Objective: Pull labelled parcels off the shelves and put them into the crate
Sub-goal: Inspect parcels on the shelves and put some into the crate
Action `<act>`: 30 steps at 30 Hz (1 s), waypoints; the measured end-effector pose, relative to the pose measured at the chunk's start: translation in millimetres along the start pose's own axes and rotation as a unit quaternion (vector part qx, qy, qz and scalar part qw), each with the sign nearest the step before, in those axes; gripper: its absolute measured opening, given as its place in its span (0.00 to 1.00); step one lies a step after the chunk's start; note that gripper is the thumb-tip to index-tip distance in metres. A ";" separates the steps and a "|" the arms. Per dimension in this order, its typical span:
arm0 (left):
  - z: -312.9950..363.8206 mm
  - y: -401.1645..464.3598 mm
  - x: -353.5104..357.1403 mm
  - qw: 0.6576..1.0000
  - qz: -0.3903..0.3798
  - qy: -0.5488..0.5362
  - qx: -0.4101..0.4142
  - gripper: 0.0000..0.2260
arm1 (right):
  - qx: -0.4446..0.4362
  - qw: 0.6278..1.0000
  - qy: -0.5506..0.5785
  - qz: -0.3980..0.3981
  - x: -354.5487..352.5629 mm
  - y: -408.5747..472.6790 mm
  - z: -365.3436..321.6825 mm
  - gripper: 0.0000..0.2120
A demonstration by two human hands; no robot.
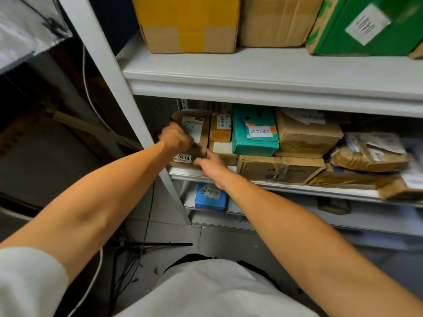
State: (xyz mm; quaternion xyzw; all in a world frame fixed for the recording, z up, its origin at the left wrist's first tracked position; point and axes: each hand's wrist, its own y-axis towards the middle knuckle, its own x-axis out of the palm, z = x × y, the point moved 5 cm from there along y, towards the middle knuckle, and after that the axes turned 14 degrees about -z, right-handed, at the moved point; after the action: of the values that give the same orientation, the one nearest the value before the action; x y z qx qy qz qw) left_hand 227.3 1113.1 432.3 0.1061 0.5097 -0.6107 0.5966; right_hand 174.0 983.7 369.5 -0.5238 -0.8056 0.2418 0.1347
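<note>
White metal shelving (274, 88) crammed with cardboard parcels: at the middle tier's left end, the left hand (175, 138) grips a brown parcel (196, 133) tagged 0410, while the right hand (211, 167), fingers extended, touches its lower edge.

White shelves (274, 72) are seen. On top, a brown box (190, 24) banded with yellow tape stands at 12 o'clock, and a green box (366, 37) with a white label at 1 o'clock. Below, a teal box (254, 133) is flanked by brown parcels (306, 133); a blue box (210, 197) sits lowest. White sleeves (27, 277) are worn.
</note>
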 end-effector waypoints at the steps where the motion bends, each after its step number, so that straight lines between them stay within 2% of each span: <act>1: 1.7 -2.5 -4.6 1.000 0.008 -0.007 0.000 0.21 | -0.007 1.000 0.007 0.008 0.5 -2.7 -3.9 0.29; 4: 10.9 -11.8 -17.1 0.999 0.032 -0.025 0.007 0.12 | -0.041 0.998 0.036 0.035 2.1 -4.8 -12.0 0.28; 6: 18.4 -17.9 -23.3 0.999 0.046 -0.024 0.006 0.10 | -0.062 0.995 0.050 0.053 0.7 -8.1 -17.1 0.27; 11: 34.5 -26.7 -35.7 0.998 0.060 -0.002 0.000 0.21 | -0.110 0.988 0.059 0.090 -5.9 -21.1 -35.8 0.25; 19: 41.0 -36.2 -35.9 0.998 0.066 0.012 -0.021 0.21 | -0.133 0.982 0.098 0.088 -7.3 -38.5 -44.1 0.23; 22: 47.5 -46.2 -34.3 0.997 0.066 0.028 -0.027 0.26 | -0.134 0.978 0.135 0.088 -4.5 -44.9 -39.6 0.15; 26: 63.9 -62.2 -26.9 0.992 0.073 0.100 0.005 0.28 | -0.109 0.966 0.214 0.092 -8.5 -51.0 -23.2 0.23; 30: 73.2 -80.8 -20.4 0.986 0.105 0.127 0.039 0.25 | -0.095 0.960 0.250 0.081 -11.3 -55.9 -10.9 0.18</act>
State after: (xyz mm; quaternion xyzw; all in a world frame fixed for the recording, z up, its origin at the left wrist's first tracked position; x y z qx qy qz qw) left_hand 200.1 1052.2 521.0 0.2591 0.5436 -0.5454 0.5831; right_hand 140.3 957.5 408.8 -0.6417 -0.7201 0.0353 0.2615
